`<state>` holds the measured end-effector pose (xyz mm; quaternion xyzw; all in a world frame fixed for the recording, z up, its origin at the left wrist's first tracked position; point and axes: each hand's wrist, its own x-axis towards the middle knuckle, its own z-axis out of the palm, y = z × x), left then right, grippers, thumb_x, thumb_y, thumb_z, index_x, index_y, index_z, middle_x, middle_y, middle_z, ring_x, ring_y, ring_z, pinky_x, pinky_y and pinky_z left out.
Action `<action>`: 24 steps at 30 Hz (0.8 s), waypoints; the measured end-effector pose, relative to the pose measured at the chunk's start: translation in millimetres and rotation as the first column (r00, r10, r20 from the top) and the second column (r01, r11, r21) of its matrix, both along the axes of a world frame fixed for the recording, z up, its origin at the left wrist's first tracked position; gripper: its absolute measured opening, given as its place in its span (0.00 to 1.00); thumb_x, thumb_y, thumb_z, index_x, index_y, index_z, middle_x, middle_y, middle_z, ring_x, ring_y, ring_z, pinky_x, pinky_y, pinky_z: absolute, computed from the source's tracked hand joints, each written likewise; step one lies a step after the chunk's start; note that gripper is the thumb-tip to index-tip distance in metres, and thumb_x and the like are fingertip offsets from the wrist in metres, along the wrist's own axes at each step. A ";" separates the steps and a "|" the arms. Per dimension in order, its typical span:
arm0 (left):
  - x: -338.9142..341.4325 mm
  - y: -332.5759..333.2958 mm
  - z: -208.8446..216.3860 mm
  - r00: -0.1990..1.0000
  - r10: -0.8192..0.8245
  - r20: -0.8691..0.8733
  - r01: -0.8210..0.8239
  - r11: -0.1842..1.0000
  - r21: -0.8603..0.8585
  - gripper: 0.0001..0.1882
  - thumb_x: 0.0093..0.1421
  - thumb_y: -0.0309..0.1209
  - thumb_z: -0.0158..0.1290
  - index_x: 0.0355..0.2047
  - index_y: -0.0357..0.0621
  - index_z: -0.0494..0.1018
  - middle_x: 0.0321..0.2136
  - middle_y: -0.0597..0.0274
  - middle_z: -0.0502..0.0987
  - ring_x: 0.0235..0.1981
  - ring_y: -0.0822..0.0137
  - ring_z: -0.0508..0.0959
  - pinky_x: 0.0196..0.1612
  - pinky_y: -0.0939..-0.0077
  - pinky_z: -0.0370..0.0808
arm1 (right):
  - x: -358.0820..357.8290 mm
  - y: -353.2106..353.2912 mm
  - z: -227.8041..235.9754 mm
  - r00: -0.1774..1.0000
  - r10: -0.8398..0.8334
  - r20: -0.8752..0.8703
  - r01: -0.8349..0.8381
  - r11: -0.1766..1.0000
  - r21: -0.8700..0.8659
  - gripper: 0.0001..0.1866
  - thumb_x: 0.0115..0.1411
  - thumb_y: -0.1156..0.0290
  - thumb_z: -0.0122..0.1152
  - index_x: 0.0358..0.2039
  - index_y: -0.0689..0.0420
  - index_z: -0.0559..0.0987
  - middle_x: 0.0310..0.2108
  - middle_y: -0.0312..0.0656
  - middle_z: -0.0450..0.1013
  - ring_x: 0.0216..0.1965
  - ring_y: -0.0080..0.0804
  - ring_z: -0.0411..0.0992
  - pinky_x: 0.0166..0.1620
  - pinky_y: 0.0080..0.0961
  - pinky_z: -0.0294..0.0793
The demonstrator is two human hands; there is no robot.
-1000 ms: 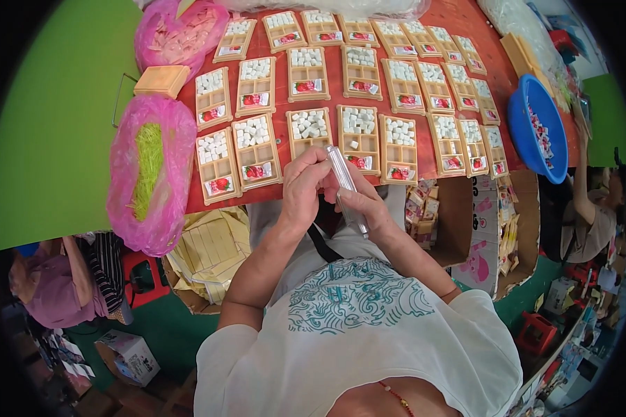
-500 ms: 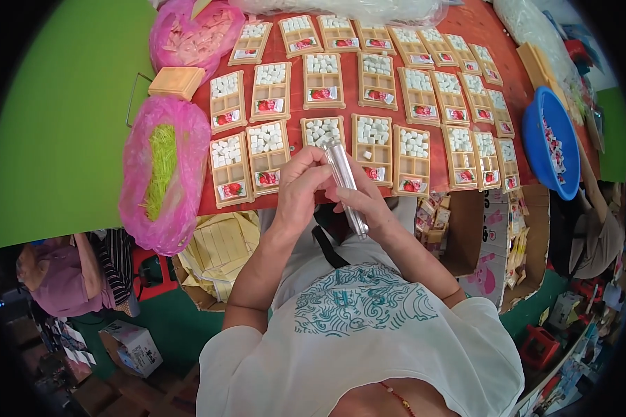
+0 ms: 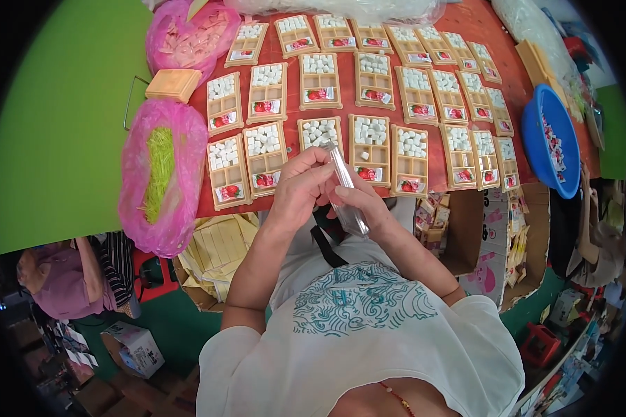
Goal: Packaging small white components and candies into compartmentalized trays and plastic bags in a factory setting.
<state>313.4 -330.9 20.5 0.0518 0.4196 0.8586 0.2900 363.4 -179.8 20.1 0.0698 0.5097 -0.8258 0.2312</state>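
Observation:
Both my hands are raised at the table's near edge around a slim, clear plastic stack (image 3: 342, 172), which looks like thin transparent covers held on edge. My left hand (image 3: 300, 189) is closed at the stack's left side, its fingertips against it. My right hand (image 3: 365, 203) grips the stack from the right with the thumb over it. Just beyond are beige compartment trays (image 3: 362, 155) holding white cubes and a small red-and-white strawberry packet. The tray (image 3: 319, 131) directly behind my hands is partly hidden by them.
Rows of similar trays cover the red table (image 3: 291, 71). At left are a pink bag of green sticks (image 3: 161, 167), a beige block (image 3: 172, 85) and a pink bag of pale pieces (image 3: 195, 38). A blue basin (image 3: 539, 156) of packets stands right; open cartons (image 3: 466, 240) sit below. Another person (image 3: 66, 278) is at left.
The clear stack has turned slightly in my hands and shows more of its broad face. My left hand has shifted a little left. At far right, another person's arm has moved.

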 end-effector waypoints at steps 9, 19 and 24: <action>6.8 3.6 -1.0 0.996 0.076 -0.034 -0.077 0.997 -0.030 0.05 0.61 0.25 0.43 0.32 0.39 0.69 0.28 0.59 0.76 0.19 0.72 0.76 0.18 0.85 0.66 | 5.7 1.3 0.1 1.000 0.000 0.026 0.003 0.993 -0.122 0.38 0.53 0.53 0.56 0.62 0.55 0.59 0.43 0.40 0.67 0.40 0.27 0.68 0.36 0.24 0.71; 1.0 -26.2 1.4 0.976 0.213 -0.038 -0.210 0.976 0.056 0.06 0.61 0.26 0.43 0.32 0.36 0.68 0.28 0.53 0.77 0.22 0.68 0.77 0.28 0.76 0.74 | 2.0 13.4 -7.4 0.986 -0.167 0.020 0.165 0.941 -0.294 0.40 0.53 0.58 0.53 0.65 0.55 0.53 0.47 0.52 0.69 0.40 0.38 0.73 0.38 0.30 0.77; -11.0 -48.6 11.7 0.954 0.290 -0.080 -0.280 0.953 0.120 0.05 0.61 0.25 0.43 0.33 0.36 0.67 0.27 0.52 0.76 0.25 0.64 0.78 0.32 0.70 0.77 | -6.7 22.2 9.4 0.972 -0.228 -0.057 0.209 0.948 -0.239 0.41 0.52 0.58 0.53 0.65 0.53 0.52 0.48 0.50 0.69 0.42 0.38 0.74 0.39 0.30 0.77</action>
